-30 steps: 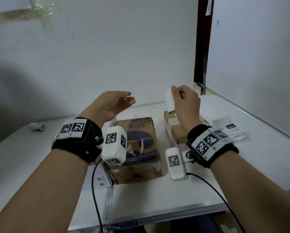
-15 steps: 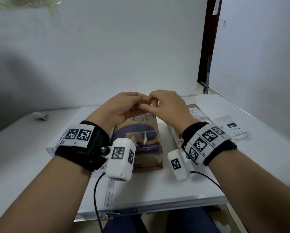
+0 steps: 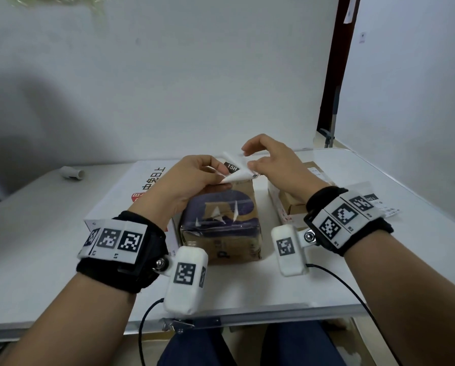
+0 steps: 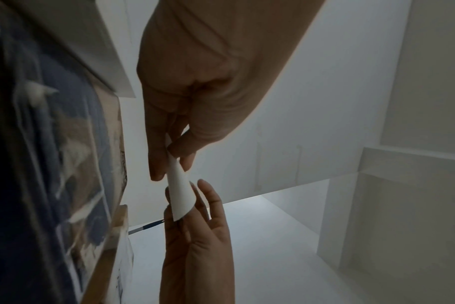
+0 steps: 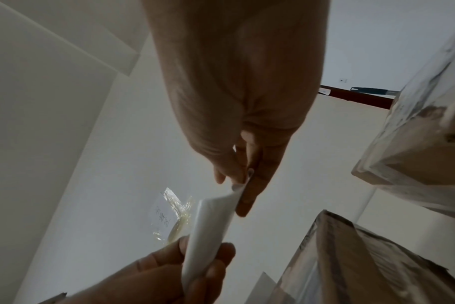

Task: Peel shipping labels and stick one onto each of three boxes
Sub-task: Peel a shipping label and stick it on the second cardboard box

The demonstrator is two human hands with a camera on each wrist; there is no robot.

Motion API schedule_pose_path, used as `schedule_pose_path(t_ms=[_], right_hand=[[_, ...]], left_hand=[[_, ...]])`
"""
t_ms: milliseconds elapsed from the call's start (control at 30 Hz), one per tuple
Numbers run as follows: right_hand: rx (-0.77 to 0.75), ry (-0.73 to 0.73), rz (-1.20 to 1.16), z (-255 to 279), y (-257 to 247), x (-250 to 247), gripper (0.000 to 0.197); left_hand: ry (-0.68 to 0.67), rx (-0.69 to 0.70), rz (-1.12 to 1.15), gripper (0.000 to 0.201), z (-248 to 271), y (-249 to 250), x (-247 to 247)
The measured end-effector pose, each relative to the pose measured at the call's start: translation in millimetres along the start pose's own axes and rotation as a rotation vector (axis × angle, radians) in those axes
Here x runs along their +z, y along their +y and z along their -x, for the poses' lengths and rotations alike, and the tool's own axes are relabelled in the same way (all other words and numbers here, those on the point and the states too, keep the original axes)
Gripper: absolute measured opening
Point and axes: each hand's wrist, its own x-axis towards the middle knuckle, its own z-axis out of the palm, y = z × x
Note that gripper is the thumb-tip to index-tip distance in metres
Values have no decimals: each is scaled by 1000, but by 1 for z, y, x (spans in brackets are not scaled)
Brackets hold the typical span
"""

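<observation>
A white shipping label [image 3: 237,172], curled and bearing a black "15H" patch, is held in the air over the taped brown box [image 3: 221,220]. The left hand [image 3: 186,180] pinches one end, the right hand [image 3: 271,165] the other, between thumb and fingertips.

White label [image 3: 238,172] with a black printed patch, brown box [image 3: 221,220] with dark blue print, white desk [image 3: 36,233], black-and-white checkered wrist markers [image 3: 115,240]
</observation>
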Motion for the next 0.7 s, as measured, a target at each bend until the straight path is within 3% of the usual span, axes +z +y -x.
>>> schedule_pose_path(t_ms=[167,267,367,467,700], right_hand=[[77,-42,-53,1,-1,3,37],[142,-86,-102,4,-5,7,13],[73,-109,44,5,-1,9,26],[23,-33,77,3,3,11,26],[82,25,-27,-6,7,16,9]], left_hand=[[1,12,3,18,8,-10,-1],[-8,23,-54,19,12,-12,-3],[-21,45,-175,21,16,-13,-4],[-29,55,-251,18,22,-14,-4],[-37,78,-375,9,42,-10,1]])
